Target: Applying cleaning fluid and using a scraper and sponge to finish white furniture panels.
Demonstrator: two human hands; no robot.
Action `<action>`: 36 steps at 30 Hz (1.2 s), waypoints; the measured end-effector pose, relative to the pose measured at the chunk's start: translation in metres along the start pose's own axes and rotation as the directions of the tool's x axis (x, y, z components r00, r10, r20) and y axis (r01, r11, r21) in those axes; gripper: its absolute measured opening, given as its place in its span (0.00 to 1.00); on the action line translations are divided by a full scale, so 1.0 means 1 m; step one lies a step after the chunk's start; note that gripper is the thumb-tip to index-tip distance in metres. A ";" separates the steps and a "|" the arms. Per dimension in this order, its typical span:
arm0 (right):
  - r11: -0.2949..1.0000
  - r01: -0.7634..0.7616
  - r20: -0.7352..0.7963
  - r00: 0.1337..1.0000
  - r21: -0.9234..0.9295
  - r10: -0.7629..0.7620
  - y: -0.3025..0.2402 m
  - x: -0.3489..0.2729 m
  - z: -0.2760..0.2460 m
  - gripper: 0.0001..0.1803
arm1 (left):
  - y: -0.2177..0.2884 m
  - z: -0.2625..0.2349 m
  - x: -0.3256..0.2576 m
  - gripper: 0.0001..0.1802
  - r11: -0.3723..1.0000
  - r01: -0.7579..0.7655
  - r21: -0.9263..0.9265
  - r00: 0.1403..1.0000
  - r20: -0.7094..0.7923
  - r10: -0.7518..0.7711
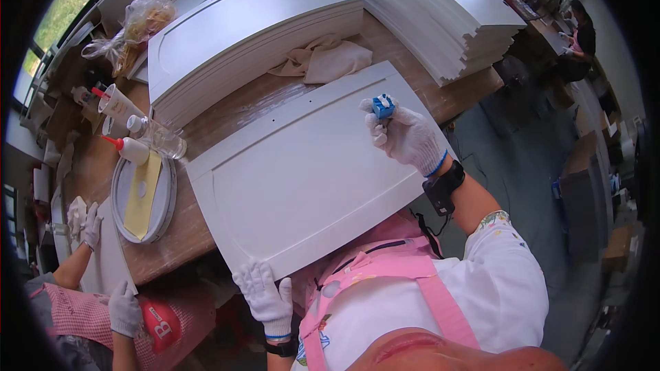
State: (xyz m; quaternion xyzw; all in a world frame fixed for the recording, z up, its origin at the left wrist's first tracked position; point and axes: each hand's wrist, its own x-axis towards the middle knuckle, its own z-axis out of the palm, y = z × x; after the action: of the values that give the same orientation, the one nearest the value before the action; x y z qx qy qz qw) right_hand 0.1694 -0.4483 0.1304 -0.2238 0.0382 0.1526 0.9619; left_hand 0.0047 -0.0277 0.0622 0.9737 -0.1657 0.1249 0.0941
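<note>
A white door-like panel (pixel 302 165) with a shallow frame groove lies on the table in front of me, with two small dark dots near its far edge. My right hand (pixel 405 134), in a white knitted glove, is raised over the panel's right part. Its fingers are closed round a small blue block (pixel 383 105) with a white patch, perhaps paste, on its top. At the panel's near left corner rests my left hand (pixel 262 295), gloved too, fingers stretched out and nothing in them.
Stacks of white panels (pixel 254 27) stand behind, with a beige cloth (pixel 330 62) beside them. Left are a round lid (pixel 168 196) carrying a yellow strip (pixel 143 199), a red-tipped glue bottle (pixel 134 151) and a clear bottle (pixel 161 139). A co-worker's gloved hand (pixel 126 309) shows at lower left.
</note>
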 end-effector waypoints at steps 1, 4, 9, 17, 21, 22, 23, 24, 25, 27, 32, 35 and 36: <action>1.000 -0.020 0.071 0.997 -0.024 0.021 0.002 0.007 0.004 0.28 | -0.003 0.000 -0.002 0.35 1.000 0.029 0.003 1.000 0.006 -0.029; 0.996 -0.079 0.117 0.990 -0.031 0.082 0.018 0.019 0.018 0.28 | -0.014 0.001 -0.013 0.35 0.991 0.123 0.046 0.992 -0.047 -0.121; 0.980 -0.176 0.126 0.974 -0.097 0.188 0.046 0.040 0.036 0.29 | -0.020 -0.004 -0.023 0.34 0.959 0.281 0.047 0.956 -0.105 -0.275; 0.902 -0.349 0.031 0.929 -0.253 0.368 0.119 0.061 0.075 0.26 | 0.001 -0.025 0.010 0.36 0.991 -0.033 -0.132 0.998 0.055 0.040; 0.844 -0.371 0.086 0.897 -0.386 0.434 0.146 0.059 0.087 0.26 | -0.043 -0.028 -0.009 0.37 0.935 0.282 0.216 0.958 -0.108 -0.264; 0.820 -0.356 0.085 0.896 -0.449 0.436 0.156 0.058 0.090 0.27 | -0.062 -0.025 -0.033 0.37 0.862 0.453 0.227 0.891 -0.162 -0.425; 0.793 -0.332 0.081 0.900 -0.511 0.429 0.164 0.056 0.091 0.27 | -0.073 -0.028 -0.050 0.36 0.790 0.559 0.254 0.829 -0.188 -0.526; 0.786 -0.344 0.075 0.894 -0.514 0.441 0.172 0.054 0.094 0.27 | -0.074 -0.030 -0.061 0.35 0.801 0.596 0.054 0.790 -0.216 -0.574; 0.747 -0.328 0.072 0.892 -0.579 0.447 0.181 0.054 0.098 0.27 | -0.073 -0.032 -0.069 0.34 0.781 0.606 -0.151 0.745 -0.238 -0.624; 0.702 -0.316 0.062 0.888 -0.639 0.456 0.193 0.056 0.098 0.28 | -0.052 -0.026 -0.069 0.38 0.499 0.575 -0.648 0.638 -0.027 -0.770; 0.662 -0.363 0.032 0.863 -0.656 0.505 0.208 0.067 0.093 0.28 | -0.041 0.036 -0.053 0.39 -0.177 0.373 -0.911 0.639 0.390 -0.662; 0.627 -0.326 -0.061 0.912 -0.708 0.405 0.200 0.074 0.094 0.29 | -0.040 0.029 -0.032 0.32 -0.373 0.295 -0.880 0.643 0.471 -0.604; 0.612 -0.323 -0.064 0.912 -0.722 0.406 0.192 0.077 0.091 0.32 | -0.040 0.026 -0.028 0.28 -0.370 0.285 -0.884 0.633 0.464 -0.620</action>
State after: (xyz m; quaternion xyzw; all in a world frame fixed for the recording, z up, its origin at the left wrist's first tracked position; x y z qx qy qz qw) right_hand 0.1836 -0.2226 0.1205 -0.5604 -0.0309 0.3590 0.7458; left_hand -0.0013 0.0116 0.0246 0.5206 0.2321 0.0245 0.8213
